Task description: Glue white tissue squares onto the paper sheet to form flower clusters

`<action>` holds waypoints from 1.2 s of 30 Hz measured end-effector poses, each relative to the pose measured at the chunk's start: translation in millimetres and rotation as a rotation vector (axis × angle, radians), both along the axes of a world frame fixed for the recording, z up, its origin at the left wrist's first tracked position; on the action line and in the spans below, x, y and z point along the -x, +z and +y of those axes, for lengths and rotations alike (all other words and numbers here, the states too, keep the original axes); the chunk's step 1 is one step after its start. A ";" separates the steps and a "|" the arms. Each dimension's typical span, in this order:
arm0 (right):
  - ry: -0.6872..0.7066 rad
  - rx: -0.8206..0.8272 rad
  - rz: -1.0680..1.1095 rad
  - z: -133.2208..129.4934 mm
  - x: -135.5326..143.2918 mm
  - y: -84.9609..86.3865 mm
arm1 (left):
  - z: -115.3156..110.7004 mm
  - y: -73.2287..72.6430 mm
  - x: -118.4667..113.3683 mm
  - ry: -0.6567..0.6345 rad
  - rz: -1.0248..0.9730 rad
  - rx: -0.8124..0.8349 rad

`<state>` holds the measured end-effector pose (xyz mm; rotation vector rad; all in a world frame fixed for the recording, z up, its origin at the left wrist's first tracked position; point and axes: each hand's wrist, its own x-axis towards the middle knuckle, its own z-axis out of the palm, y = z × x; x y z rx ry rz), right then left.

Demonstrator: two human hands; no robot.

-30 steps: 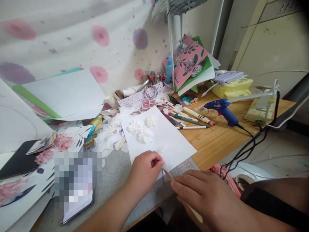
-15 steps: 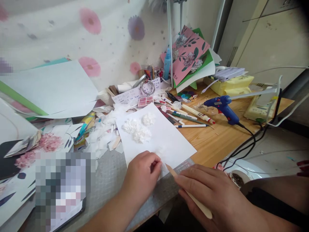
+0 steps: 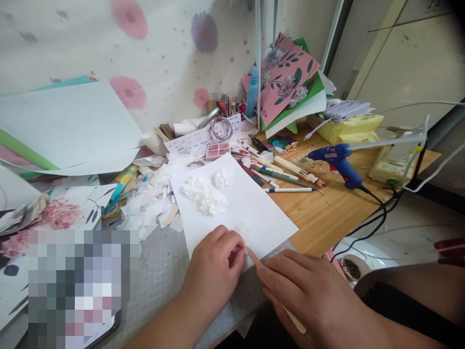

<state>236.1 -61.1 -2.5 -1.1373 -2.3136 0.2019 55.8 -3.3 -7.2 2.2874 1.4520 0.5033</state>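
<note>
right grip (image 3: 307, 286) closed around wooden stick (image 3: 254, 257); left grip (image 3: 219, 261) pinched, contents unclear

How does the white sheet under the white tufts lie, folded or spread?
Spread: the white sheet lies flat, no fold visible; left hand hides part.

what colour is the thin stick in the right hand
The thin stick in the right hand is pale tan; the head view shows it best.

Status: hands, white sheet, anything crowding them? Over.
Left hand pinched over white sheet, contents unclear. Right hand gripping wooden stick, tip near that pinch. Ruffled white clumps on sheet. Blue glue gun off right, apart from hands.
</note>
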 end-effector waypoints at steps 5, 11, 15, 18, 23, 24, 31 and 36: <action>0.009 0.021 -0.030 1.0 3.8 -3.6 | -0.4 -0.2 2.7 -0.007 -0.008 -0.010; 0.012 -0.008 -0.031 2.3 4.1 -5.5 | 0.1 1.5 3.5 -0.016 0.037 -0.012; -0.002 -0.056 0.007 -1.6 -1.6 -0.9 | 1.2 1.7 4.4 -0.015 0.060 -0.028; -0.041 -0.192 0.093 -3.3 -6.2 4.0 | 1.8 1.9 5.3 -0.008 0.065 -0.022; -0.031 -0.159 0.079 -3.3 -6.6 4.5 | -1.2 3.1 3.0 -0.002 0.054 -0.015; -0.015 -0.123 0.070 -3.7 -5.7 3.5 | -2.6 4.0 3.7 0.003 0.044 -0.008; 0.031 -0.089 0.002 -7.9 -4.6 -1.2 | 5.4 35.8 76.4 0.285 0.070 -0.098; 0.110 -0.358 0.022 -0.6 -13.6 -26.2 | 20.9 70.1 162.2 0.576 0.375 -0.160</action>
